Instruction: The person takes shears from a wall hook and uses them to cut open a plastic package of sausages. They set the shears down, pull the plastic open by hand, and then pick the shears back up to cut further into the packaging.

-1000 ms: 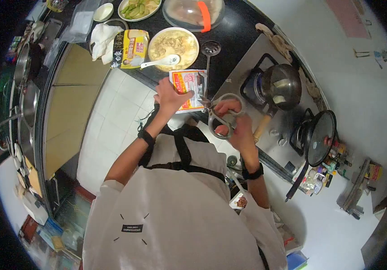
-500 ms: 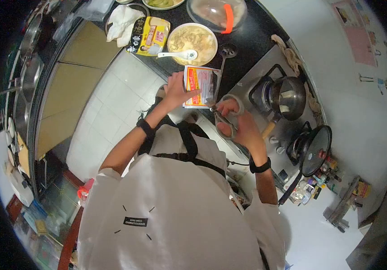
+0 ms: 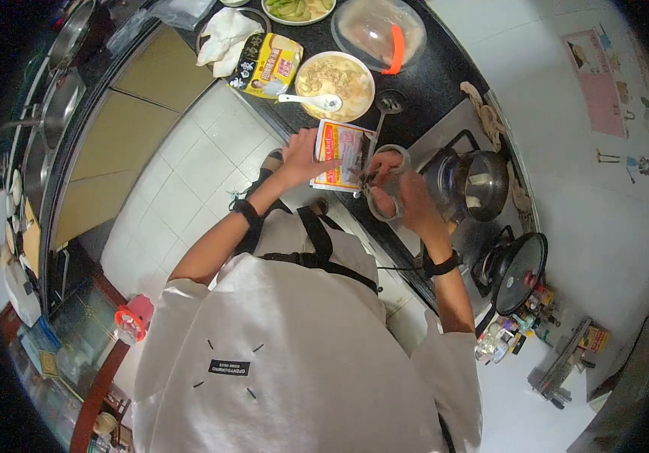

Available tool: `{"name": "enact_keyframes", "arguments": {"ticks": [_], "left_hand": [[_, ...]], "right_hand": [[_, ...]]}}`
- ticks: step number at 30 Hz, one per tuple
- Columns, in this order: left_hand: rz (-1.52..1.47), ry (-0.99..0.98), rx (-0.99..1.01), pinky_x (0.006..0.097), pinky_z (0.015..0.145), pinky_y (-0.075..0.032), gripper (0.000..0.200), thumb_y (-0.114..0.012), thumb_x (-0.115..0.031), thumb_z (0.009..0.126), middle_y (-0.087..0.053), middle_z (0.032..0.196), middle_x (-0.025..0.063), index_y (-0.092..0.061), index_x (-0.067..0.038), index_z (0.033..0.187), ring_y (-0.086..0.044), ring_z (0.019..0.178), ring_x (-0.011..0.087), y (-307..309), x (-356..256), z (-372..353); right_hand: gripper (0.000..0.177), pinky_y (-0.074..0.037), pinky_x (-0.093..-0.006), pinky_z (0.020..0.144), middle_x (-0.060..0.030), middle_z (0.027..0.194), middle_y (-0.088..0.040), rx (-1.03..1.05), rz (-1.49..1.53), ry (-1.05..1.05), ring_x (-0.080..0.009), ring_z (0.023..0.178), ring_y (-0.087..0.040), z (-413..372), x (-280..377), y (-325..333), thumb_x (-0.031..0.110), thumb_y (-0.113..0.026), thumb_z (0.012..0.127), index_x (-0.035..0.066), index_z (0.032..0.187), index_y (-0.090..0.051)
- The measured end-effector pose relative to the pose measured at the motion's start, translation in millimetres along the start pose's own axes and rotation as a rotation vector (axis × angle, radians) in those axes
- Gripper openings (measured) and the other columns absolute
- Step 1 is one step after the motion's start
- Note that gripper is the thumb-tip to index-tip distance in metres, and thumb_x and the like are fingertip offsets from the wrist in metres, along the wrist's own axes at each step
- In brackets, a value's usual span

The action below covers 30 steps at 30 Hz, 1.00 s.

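My left hand point(image 3: 302, 160) grips a red, yellow and white food packet point(image 3: 338, 155) by its left side, thumb across its front. Grey-handled scissors point(image 3: 376, 190) are in my right hand point(image 3: 405, 192), with fingers through the spread handle loops. The scissors' blades meet the packet's lower right edge; how far they cut into it cannot be made out. Just beyond the packet stands a bowl of pale food point(image 3: 348, 79) with a white spoon point(image 3: 320, 101) resting across its rim. A slotted ladle point(image 3: 391, 102) lies right of the bowl.
A yellow and black packet point(image 3: 274, 66), a plate of green slices point(image 3: 299, 7) and a lidded container with an orange strip point(image 3: 376, 34) stand on the dark counter point(image 3: 445, 68). At the right, a stove holds a small pan point(image 3: 486, 185) and a lidded pan point(image 3: 519, 273).
The scissors' handles have spread wider apart in my right hand. The view has shifted slightly, so counter items appear lower and farther right. My left hand still holds the packet.
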<state>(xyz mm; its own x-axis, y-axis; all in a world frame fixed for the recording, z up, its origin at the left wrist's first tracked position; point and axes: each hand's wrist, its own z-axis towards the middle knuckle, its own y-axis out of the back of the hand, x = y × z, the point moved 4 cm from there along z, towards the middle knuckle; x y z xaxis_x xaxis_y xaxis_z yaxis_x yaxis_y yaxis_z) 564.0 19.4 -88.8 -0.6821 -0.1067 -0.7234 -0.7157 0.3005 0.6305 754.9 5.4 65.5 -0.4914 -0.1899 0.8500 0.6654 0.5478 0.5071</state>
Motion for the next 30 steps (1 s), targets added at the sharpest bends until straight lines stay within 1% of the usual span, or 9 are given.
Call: {"name": "enact_keyframes", "arguments": {"ticks": [3,5,9,11,12,14,21,23,30], "left_hand": [[-0.021,-0.002,-0.012,0.0457,0.090,-0.035,0.076,-0.073,-0.054,0.070,-0.046,0.108,0.0132,-0.045,-0.010,0.124,-0.043,0.105,0.0319,-1.3,4.1,1.9],[-0.075,-0.033,-0.038,0.0477,0.090,-0.033,0.074,-0.071,-0.055,0.069,-0.046,0.111,0.0117,-0.045,-0.011,0.123,-0.041,0.110,0.0310,-6.1,8.3,2.0],[0.014,-0.009,-0.020,0.0449,0.091,-0.035,0.077,-0.071,-0.056,0.070,-0.045,0.109,0.0127,-0.043,-0.009,0.125,-0.043,0.103,0.0308,-5.6,7.2,3.4],[-0.021,-0.047,-0.072,0.0446,0.090,-0.035,0.077,-0.071,-0.056,0.071,-0.045,0.108,0.0125,-0.043,-0.009,0.125,-0.043,0.103,0.0306,-8.6,8.6,1.7],[-0.023,-0.044,-0.071,0.0446,0.090,-0.035,0.077,-0.071,-0.056,0.071,-0.045,0.108,0.0125,-0.043,-0.009,0.125,-0.043,0.103,0.0306,-7.3,7.7,1.5],[-0.011,-0.030,-0.021,0.0443,0.089,-0.035,0.078,-0.071,-0.056,0.071,-0.045,0.108,0.0126,-0.043,-0.009,0.125,-0.042,0.103,0.0309,-5.4,6.4,1.5],[-0.014,-0.043,-0.042,0.0436,0.089,-0.035,0.072,-0.070,-0.054,0.072,-0.047,0.106,0.0131,-0.044,-0.009,0.122,-0.043,0.102,0.0309,-2.9,3.3,1.6],[-0.020,-0.053,-0.043,0.0434,0.089,-0.035,0.071,-0.070,-0.053,0.073,-0.046,0.106,0.0129,-0.044,-0.009,0.122,-0.043,0.102,0.0307,-4.8,3.8,1.3],[-0.012,-0.037,-0.012,0.0419,0.089,-0.036,0.066,-0.067,-0.052,0.077,-0.046,0.103,0.0124,-0.044,-0.008,0.120,-0.043,0.100,0.0310,-4.9,1.9,-0.2]], "right_hand": [[0.027,-0.046,-0.0340,0.076,-0.0121,0.096,-0.057,-0.048,-0.035,0.052,-0.0257,0.082,-0.057,9.4,-1.6,0.1,0.009,-0.065,0.078,0.005,0.095,-0.045],[0.027,-0.046,-0.0356,0.079,-0.0134,0.099,-0.058,-0.128,-0.014,0.193,-0.0278,0.086,-0.057,11.2,-1.7,0.0,0.009,-0.065,0.078,0.005,0.094,-0.044],[0.028,-0.041,-0.0339,0.087,-0.0131,0.105,-0.055,-0.111,-0.114,0.170,-0.0263,0.097,-0.054,9.9,-20.3,-7.5,0.013,-0.061,0.081,0.008,0.097,-0.039],[0.033,-0.040,-0.0351,0.089,-0.0145,0.106,-0.054,-0.221,-0.031,0.224,-0.0262,0.097,-0.051,7.1,-28.7,-9.7,0.027,-0.061,0.082,0.008,0.096,-0.038],[0.033,-0.040,-0.0351,0.089,-0.0145,0.106,-0.054,-0.218,-0.030,0.222,-0.0262,0.097,-0.051,7.4,-31.2,-12.3,0.027,-0.061,0.082,0.008,0.096,-0.038],[0.028,-0.041,-0.0368,0.086,-0.0151,0.102,-0.057,-0.328,0.022,0.286,-0.0290,0.092,-0.054,6.7,-32.4,-14.3,0.014,-0.063,0.075,0.006,0.090,-0.041],[0.026,-0.040,-0.0350,0.088,-0.0147,0.101,-0.057,-0.420,0.123,0.285,-0.0256,0.092,-0.054,8.5,-60.2,-36.4,0.012,-0.061,0.072,0.006,0.090,-0.043],[0.024,-0.040,-0.0345,0.088,-0.0129,0.098,-0.056,-0.493,0.281,0.329,-0.0242,0.090,-0.054,10.4,-59.2,-38.9,0.012,-0.061,0.072,0.007,0.088,-0.044],[0.028,-0.041,-0.0340,0.087,-0.0104,0.095,-0.055,-0.561,0.141,0.351,-0.0226,0.088,-0.053,7.8,-64.1,-44.0,0.014,-0.063,0.070,0.008,0.090,-0.044]]}}
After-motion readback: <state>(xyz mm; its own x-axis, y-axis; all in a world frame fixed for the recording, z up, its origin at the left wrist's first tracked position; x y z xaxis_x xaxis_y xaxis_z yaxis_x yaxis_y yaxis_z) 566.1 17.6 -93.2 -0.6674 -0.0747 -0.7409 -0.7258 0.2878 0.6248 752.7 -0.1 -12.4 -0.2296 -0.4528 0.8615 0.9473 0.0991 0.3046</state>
